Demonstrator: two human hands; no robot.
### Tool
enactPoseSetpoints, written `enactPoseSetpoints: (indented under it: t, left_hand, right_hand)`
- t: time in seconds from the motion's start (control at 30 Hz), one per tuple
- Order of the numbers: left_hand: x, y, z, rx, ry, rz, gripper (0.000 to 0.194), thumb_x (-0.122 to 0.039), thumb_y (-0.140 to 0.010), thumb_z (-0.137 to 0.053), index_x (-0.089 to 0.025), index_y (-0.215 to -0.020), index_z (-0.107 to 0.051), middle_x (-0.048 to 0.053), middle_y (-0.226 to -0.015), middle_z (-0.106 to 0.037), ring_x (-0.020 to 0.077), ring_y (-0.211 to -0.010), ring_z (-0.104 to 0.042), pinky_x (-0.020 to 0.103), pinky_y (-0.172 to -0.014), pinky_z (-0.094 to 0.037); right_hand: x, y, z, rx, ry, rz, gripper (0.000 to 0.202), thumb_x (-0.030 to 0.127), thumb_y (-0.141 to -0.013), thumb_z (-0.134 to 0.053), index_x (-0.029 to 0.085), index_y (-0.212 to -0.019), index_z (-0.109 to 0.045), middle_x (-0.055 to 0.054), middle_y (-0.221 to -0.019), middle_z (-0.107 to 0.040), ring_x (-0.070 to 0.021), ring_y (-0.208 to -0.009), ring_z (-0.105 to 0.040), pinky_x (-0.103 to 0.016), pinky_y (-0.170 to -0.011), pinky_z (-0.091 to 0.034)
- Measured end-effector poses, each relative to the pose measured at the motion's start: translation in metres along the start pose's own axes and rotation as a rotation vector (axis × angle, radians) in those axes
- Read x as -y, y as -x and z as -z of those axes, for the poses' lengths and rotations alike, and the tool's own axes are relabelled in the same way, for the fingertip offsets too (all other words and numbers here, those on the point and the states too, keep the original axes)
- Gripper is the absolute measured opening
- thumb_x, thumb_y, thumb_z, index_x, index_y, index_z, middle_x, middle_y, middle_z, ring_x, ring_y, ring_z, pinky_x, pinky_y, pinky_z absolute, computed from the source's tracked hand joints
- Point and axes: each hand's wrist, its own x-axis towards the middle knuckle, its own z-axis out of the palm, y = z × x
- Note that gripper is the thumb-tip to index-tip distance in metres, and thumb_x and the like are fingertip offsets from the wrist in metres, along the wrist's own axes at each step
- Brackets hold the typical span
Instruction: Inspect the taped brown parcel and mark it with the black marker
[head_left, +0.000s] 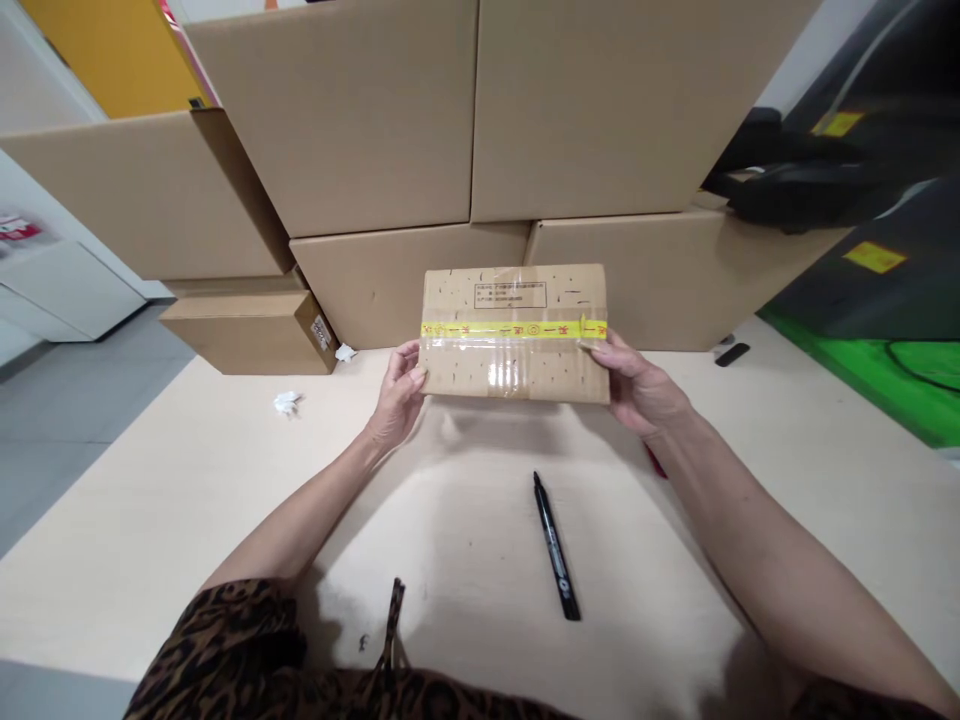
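A person's two bare hands hold a small, flat, brown cardboard box [514,375] above the middle of a pale, wood-toned bench [187,520], its broad face turned toward the wearer and a soft shadow below it. The left hand [399,395] has its grip closed around the box's left end, thumb at the lower corner. The right hand [641,385] grips the opposite end, its thumb on the face just below the end of a bright yellow tape strip with red printing [491,330]. That strip runs across the full width; glossy clear tape shines beneath it, and a rectangular frame of small black print [510,295] sits above, among scattered dark marks.

Nearer the wearer, a slim black marker pen [555,545] lies on the bench, its narrow end pointing away. A red object [656,462] shows partly beside the right forearm, mostly hidden. To the left lie crumpled white scraps [286,402]; to the right, a small black oblong object [733,354].

Large plain brown cardboard cartons [337,120] are stacked along the back. The wearer's left sleeve [217,640] is brown-and-black leopard print.
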Motion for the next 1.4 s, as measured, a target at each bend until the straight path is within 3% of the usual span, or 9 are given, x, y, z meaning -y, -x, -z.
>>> enactPoseSetpoints:
  t: [0.23, 0.4, 0.53, 0.63, 0.93, 1.03, 1.13, 1.27, 1.4]
  left_hand:
    - [-0.004, 0.003, -0.001, 0.063, 0.015, 0.069, 0.072, -0.068, -0.068, -0.102, -0.025, -0.117, -0.071, 0.007, -0.129, -0.074, 0.0273, -0.123, -0.069, 0.035, -0.098, -0.057]
    - [-0.001, -0.001, 0.001, 0.061, 0.03, 0.121, 0.061, -0.073, -0.072, -0.097, -0.024, -0.099, -0.073, 0.005, -0.111, -0.079, 0.0312, -0.12, -0.073, 0.039, -0.089, -0.061]
    - [0.003, -0.004, 0.004, 0.061, 0.051, 0.149, 0.057, -0.073, -0.073, -0.096, -0.024, -0.086, -0.07, 0.005, -0.095, -0.079, 0.0367, -0.122, -0.075, 0.048, -0.099, -0.064]
    - [0.003, -0.005, 0.007, 0.088, 0.028, 0.21, 0.063, -0.08, -0.073, -0.093, -0.023, -0.084, -0.068, 0.009, -0.103, -0.082, 0.0396, -0.127, -0.076, 0.053, -0.106, -0.063]
    - [-0.005, -0.004, 0.008, 0.157, -0.029, 0.29, 0.086, -0.085, -0.069, -0.092, -0.03, -0.132, -0.073, 0.008, -0.131, -0.083, 0.0429, -0.136, -0.074, 0.055, -0.106, -0.066]
    - [-0.003, -0.002, 0.011, 0.183, -0.055, 0.312, 0.08, -0.073, -0.068, -0.099, -0.029, -0.131, -0.074, 0.005, -0.136, -0.082, 0.0432, -0.138, -0.072, 0.049, -0.105, -0.068]
    - [0.002, -0.001, 0.015, 0.174, -0.073, 0.324, 0.077, -0.066, -0.064, -0.102, -0.024, -0.122, -0.074, 0.01, -0.136, -0.081, 0.0436, -0.137, -0.073, 0.05, -0.107, -0.068]
    - [0.005, -0.002, 0.016, 0.117, -0.091, 0.271, 0.079, -0.063, -0.062, -0.102, -0.02, -0.121, -0.072, 0.013, -0.14, -0.079, 0.0451, -0.141, -0.07, 0.052, -0.112, -0.065]
    - [0.004, -0.004, 0.012, 0.06, -0.056, 0.23, 0.084, -0.063, -0.059, -0.103, -0.022, -0.126, -0.072, 0.011, -0.138, -0.081, 0.0444, -0.138, -0.072, 0.052, -0.112, -0.065]
  right_hand:
    - [0.007, 0.0, 0.006, -0.061, -0.047, 0.022, 0.066, 0.053, -0.075, -0.079, 0.036, -0.138, -0.065, -0.004, -0.149, -0.076, -0.0428, -0.155, -0.06, -0.069, -0.128, -0.052]
    - [0.011, 0.003, 0.011, -0.039, 0.028, 0.055, 0.058, 0.053, -0.076, -0.078, 0.036, -0.13, -0.068, -0.005, -0.148, -0.076, -0.0444, -0.153, -0.062, -0.072, -0.128, -0.052]
    - [0.014, 0.006, 0.01, -0.019, 0.011, 0.045, 0.059, 0.052, -0.073, -0.081, 0.038, -0.129, -0.069, -0.004, -0.151, -0.075, -0.046, -0.152, -0.063, -0.074, -0.131, -0.047]
    - [0.018, 0.008, 0.011, -0.01, -0.007, 0.017, 0.071, 0.049, -0.068, -0.084, 0.036, -0.135, -0.066, -0.005, -0.15, -0.076, -0.0483, -0.152, -0.062, -0.075, -0.135, -0.041]
    - [0.021, 0.013, 0.025, 0.081, -0.038, 0.021, 0.071, 0.042, -0.075, -0.088, 0.038, -0.142, -0.066, -0.001, -0.159, -0.072, -0.0431, -0.155, -0.06, -0.066, -0.135, -0.043]
    - [0.024, 0.015, 0.024, 0.094, -0.001, 0.021, 0.076, 0.048, -0.071, -0.091, 0.037, -0.142, -0.066, -0.002, -0.159, -0.071, -0.0439, -0.155, -0.06, -0.067, -0.135, -0.041]
    - [0.027, 0.014, 0.021, 0.079, -0.016, 0.004, 0.085, 0.056, -0.064, -0.096, 0.037, -0.141, -0.064, -0.003, -0.16, -0.07, -0.0448, -0.154, -0.06, -0.069, -0.135, -0.041]
    - [0.027, 0.01, 0.018, 0.011, -0.046, -0.002, 0.085, 0.072, -0.068, -0.093, 0.038, -0.139, -0.062, -0.005, -0.153, -0.074, -0.0449, -0.151, -0.062, -0.07, -0.135, -0.041]
    - [0.025, 0.007, 0.019, -0.046, -0.008, 0.034, 0.082, 0.077, -0.069, -0.091, 0.037, -0.136, -0.064, -0.005, -0.152, -0.073, -0.0441, -0.16, -0.052, -0.068, -0.139, -0.033]
